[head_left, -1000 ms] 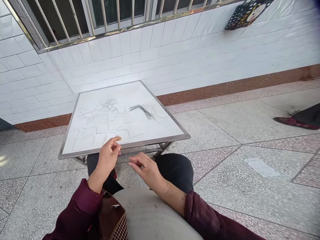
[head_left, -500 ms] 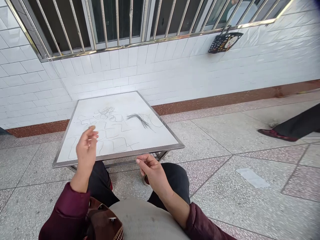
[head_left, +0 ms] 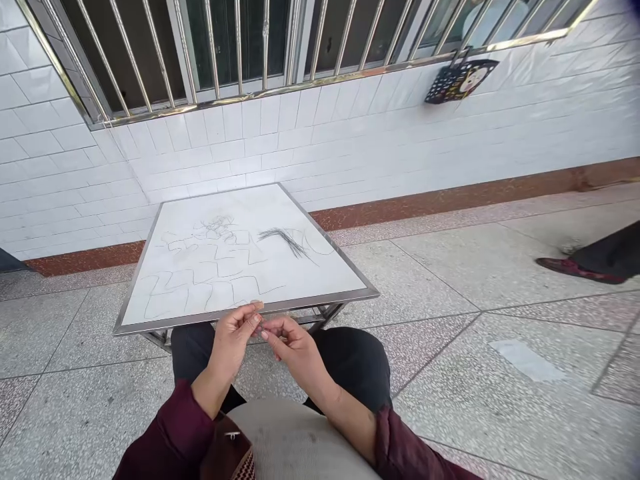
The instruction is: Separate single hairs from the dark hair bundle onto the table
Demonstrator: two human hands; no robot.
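Patterned bag (head_left: 461, 81) hangs from window bars (head_left: 265, 40), contents hidden; brown bag (head_left: 226, 443) by lap, contents unclear. Left hand (head_left: 234, 341), over table (head_left: 260, 200) half a second ago, now meets right hand (head_left: 296, 345) at its near edge. Fingertips pinched; hold can't be told. Wire bundle (head_left: 286, 240), loose wires (head_left: 219, 227) on tabletop.

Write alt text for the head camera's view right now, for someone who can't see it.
A person's left hand and right hand are close together at the near edge of a white-topped table; anything between them is too fine to make out. Thin dark strands lie on the table, some spread out and bent, others in a bundle at the right.
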